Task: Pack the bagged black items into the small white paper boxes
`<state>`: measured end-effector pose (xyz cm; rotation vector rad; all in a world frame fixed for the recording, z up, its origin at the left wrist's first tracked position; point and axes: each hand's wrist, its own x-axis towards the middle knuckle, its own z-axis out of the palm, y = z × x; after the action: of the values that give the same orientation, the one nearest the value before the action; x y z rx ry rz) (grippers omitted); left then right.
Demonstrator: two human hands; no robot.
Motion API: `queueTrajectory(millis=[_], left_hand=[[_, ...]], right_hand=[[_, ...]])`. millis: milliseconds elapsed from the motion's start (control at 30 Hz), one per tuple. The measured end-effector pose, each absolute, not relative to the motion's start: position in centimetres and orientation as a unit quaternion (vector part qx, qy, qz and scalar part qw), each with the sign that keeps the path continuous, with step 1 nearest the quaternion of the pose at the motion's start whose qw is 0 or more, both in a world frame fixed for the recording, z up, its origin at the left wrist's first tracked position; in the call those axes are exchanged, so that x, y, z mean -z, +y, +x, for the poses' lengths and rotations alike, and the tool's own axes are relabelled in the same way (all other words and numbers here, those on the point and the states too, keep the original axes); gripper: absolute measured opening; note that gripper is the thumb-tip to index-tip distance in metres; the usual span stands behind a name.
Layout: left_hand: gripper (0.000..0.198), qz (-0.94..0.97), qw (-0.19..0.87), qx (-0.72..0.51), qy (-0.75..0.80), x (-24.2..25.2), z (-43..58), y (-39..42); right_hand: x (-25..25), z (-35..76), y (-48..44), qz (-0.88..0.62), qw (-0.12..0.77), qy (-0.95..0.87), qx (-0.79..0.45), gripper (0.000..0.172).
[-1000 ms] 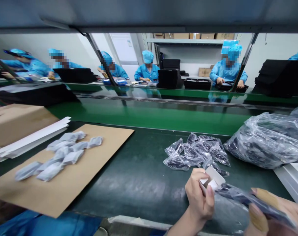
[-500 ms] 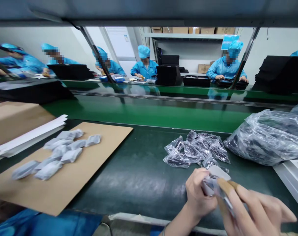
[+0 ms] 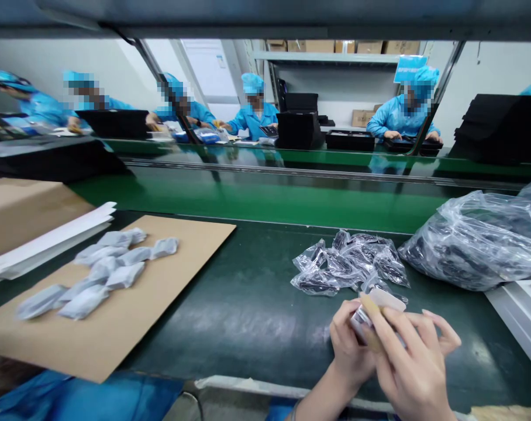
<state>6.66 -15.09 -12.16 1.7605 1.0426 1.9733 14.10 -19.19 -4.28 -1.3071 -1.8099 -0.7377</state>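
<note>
My left hand [image 3: 350, 346] grips a small white box [image 3: 379, 305] at the near edge of the dark table [image 3: 248, 304]. My right hand [image 3: 408, 362] is closed against the box's open end, its taped forefinger pushing a clear bagged item into it. The bag is mostly hidden between my fingers. Just beyond my hands lies a pile of small clear bags with black parts [image 3: 348, 266].
A large clear bag of black parts [image 3: 476, 245] sits at the right. A cardboard sheet [image 3: 169, 292] at the left carries several small grey pouches [image 3: 99, 269]. White folded boxes [image 3: 50, 242] and a brown carton [image 3: 20, 207] lie beyond. Workers in blue sit behind the green conveyor [image 3: 269, 199].
My right hand has come in from the right with the bagged item and now presses it into the white box held by my left hand.
</note>
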Motion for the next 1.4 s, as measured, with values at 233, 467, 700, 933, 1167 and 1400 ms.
queueTrajectory(millis=[233, 467, 700, 933, 1167, 1400], left_hand=[[0.029, 0.653, 0.069, -0.659, 0.367, 12.6, 6.5, -15.0], [0.033, 0.654, 0.102, -0.681, 0.314, 14.0, 6.5, -14.9], [0.027, 0.707, 0.066, -0.653, 0.263, 13.3, 6.7, -14.8], [0.037, 0.663, 0.138, -0.662, 0.321, 14.2, 6.4, -14.6], [0.040, 0.634, 0.186, -0.667, 0.343, 15.2, 6.3, -14.7], [0.044, 0.642, 0.164, -0.685, 0.303, 16.0, 6.4, -14.9]], right_hand=[[4.8, 14.7, -19.3, -0.552, 0.476, -0.628, 0.273, 0.004], [6.0, 13.8, -19.3, -0.528, 0.496, -0.646, 0.239, 0.012], [5.7, 15.4, -20.1, -0.492, 0.541, -0.638, 0.243, 0.011], [1.6, 16.4, -21.5, -0.552, 0.528, -0.596, 0.247, 0.013], [2.9, 16.8, -20.7, -0.508, 0.436, -0.699, 0.252, 0.014], [4.5, 15.8, -20.5, -0.484, 0.485, -0.695, 0.220, 0.009]])
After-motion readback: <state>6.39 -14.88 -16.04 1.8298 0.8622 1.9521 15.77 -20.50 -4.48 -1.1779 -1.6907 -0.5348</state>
